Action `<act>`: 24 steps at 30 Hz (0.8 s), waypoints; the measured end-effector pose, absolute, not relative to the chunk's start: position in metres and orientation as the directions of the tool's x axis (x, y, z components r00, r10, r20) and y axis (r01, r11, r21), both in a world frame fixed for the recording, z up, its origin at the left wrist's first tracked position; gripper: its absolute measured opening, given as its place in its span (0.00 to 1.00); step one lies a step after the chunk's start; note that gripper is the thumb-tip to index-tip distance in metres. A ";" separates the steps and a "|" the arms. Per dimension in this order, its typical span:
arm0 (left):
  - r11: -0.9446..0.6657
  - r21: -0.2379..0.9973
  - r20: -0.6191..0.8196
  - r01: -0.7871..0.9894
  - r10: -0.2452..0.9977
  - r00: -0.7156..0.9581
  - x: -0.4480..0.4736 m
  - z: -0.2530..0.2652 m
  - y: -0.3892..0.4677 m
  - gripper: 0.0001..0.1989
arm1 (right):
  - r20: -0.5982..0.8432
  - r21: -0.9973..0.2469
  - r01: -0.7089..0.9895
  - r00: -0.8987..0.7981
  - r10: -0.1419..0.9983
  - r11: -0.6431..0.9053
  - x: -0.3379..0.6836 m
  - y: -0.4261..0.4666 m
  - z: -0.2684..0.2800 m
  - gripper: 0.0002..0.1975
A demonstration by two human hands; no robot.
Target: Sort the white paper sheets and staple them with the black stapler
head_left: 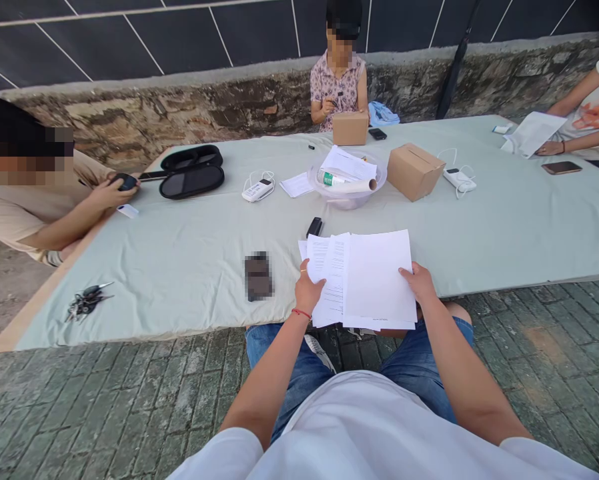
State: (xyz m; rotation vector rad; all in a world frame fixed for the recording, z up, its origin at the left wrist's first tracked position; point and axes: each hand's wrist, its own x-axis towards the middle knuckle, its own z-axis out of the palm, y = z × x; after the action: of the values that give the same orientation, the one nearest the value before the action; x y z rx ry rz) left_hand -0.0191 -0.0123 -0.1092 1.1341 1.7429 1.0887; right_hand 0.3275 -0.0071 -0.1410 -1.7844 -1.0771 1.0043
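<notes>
The sheets (pixel 379 273), on the near side of the bowl (pixel 347 201), are pinched at opposite edges by the left hand (pixel 309 291) and right hand (pixel 419 283); their uneven overlap could let some slip out if either pinch loosens. The bowl holds papers (pixel 347 162) and a roll (pixel 354 186). Left of it, a case (pixel 192 182) lies open, contents too dark to tell; right, a box (pixel 414 172) looks closed.

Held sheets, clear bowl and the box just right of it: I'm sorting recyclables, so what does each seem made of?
Sheets: matt white paper, judging by the thin edges and printed text.
Bowl: probably smooth plastic, as it is translucent, though glass is possible.
Box: likely matt cardboard, from its brown colour and straight folded edges.
</notes>
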 end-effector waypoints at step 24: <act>0.191 0.912 -0.182 0.363 0.981 -0.060 -0.017 -0.117 -0.042 0.12 | -0.252 -0.935 0.158 0.330 0.910 -0.316 0.331 -0.004 -0.144 0.20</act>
State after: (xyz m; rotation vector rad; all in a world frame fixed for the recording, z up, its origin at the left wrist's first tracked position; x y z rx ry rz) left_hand -0.0172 -0.0417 -0.1171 1.3139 1.5822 0.8800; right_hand 0.3307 -0.0043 -0.1444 -1.7110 -0.9652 1.0681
